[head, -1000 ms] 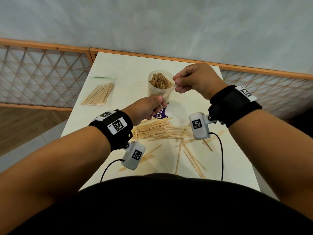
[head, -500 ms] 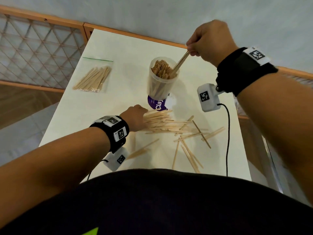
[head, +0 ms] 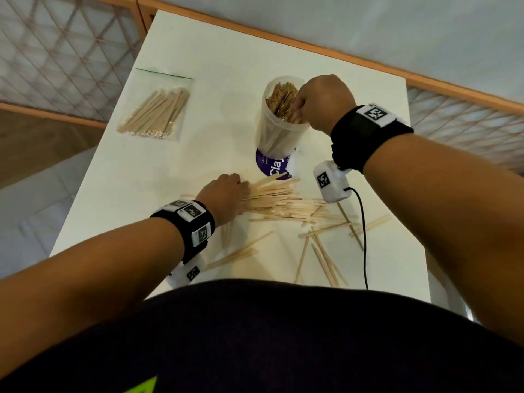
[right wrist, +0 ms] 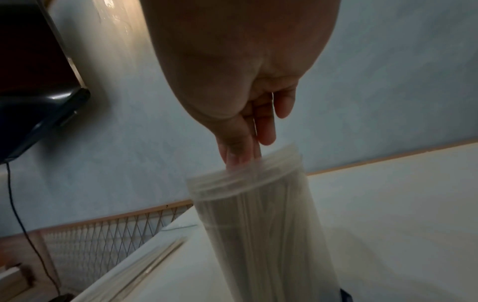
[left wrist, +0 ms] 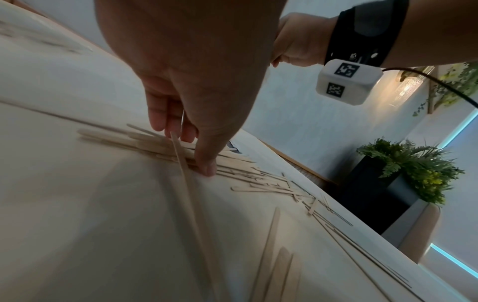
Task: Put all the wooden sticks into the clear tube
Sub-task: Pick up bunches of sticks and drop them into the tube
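Observation:
The clear tube (head: 276,131) stands upright mid-table, packed with wooden sticks (head: 283,97), a purple label at its base. My right hand (head: 297,109) is at its mouth, thumb and fingers (right wrist: 266,132) pinched together and dipping past the rim (right wrist: 274,163); the stick they pinch blends into those inside. My left hand (head: 243,197) is down on the loose pile of sticks (head: 283,201) in front of the tube. In the left wrist view a single stick (left wrist: 186,179) rises out of the pile, pinched between the thumb and fingers of that hand (left wrist: 191,151).
A clear zip bag of more sticks (head: 157,114) lies at the table's left. Scattered sticks (head: 323,251) and a black cable (head: 364,236) lie near the front right. The white table (head: 204,52) is edged by a wooden lattice rail (head: 71,52).
My right hand has come down from above the tube to its mouth, lowering its stick inside. My left hand has dropped from the tube to the pile and taken a stick.

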The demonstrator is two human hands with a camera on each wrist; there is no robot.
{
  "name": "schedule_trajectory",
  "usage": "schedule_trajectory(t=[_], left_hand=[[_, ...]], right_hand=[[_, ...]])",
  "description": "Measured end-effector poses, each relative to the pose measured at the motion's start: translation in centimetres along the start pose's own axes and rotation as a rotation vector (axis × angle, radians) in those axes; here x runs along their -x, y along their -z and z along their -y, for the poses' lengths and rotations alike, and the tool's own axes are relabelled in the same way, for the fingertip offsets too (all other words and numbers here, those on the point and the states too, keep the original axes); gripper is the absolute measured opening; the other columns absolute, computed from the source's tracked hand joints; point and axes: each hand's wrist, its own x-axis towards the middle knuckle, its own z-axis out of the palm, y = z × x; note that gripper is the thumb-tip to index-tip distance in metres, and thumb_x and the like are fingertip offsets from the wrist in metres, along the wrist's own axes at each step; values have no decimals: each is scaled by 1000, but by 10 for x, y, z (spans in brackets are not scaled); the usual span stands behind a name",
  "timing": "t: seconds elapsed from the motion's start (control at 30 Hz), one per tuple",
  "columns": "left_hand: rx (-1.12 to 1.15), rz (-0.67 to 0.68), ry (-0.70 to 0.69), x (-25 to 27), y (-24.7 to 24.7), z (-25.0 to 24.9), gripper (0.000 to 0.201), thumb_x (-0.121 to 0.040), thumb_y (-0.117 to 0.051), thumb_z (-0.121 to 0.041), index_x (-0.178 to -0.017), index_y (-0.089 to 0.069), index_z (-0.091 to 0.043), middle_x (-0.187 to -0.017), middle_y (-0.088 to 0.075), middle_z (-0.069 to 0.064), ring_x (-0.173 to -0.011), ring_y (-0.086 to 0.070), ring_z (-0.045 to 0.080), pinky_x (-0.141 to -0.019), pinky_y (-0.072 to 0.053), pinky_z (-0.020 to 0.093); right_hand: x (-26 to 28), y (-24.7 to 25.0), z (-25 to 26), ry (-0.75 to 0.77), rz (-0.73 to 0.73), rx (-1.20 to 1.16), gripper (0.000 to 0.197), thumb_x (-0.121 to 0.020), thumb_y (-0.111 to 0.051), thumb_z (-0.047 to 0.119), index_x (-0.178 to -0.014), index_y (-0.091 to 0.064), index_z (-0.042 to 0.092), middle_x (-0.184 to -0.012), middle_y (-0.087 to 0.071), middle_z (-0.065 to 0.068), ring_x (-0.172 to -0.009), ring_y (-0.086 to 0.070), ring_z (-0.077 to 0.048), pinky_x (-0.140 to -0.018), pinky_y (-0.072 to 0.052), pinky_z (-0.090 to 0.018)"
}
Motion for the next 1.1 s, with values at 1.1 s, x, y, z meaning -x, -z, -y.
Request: schedule_trajectory(t=[1.1], left_hand=[[865, -77, 65, 23, 91, -45, 12, -93, -56, -20, -92, -65, -11, -75, -61, -5, -63, -49, 9, -61, -41, 22]], right_hand=[[109, -13, -4, -98, -309, -965, 44, -102, -38, 33, -143, -35, 18, -122, -51, 5, -114, -53, -15, -100, -42, -36]])
